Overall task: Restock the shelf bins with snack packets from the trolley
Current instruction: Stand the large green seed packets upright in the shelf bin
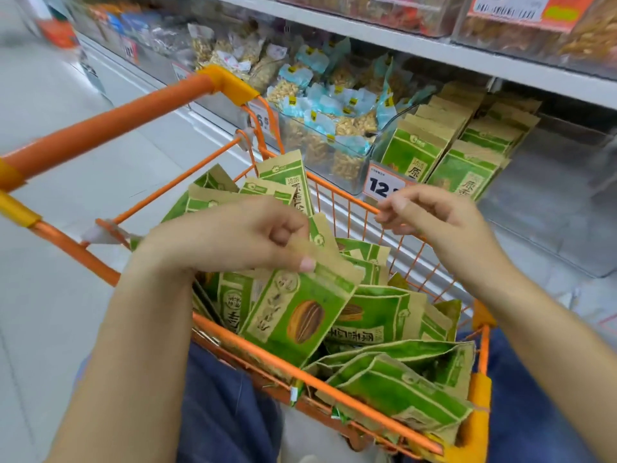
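Two hands, left hand [233,235] pinching one packet [297,315]

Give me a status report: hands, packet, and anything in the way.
Left hand pinching a green packet by its top, over the trolley. Right hand empty, fingers curled, above the trolley's far rim. Green-packet bin on the shelf: path clear.

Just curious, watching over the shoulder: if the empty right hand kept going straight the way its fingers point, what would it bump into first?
Probably the price tag on the front of the bin holding green packets. The right hand, loosely curled, points up-left just above the trolley rim. Depth is hard to judge.
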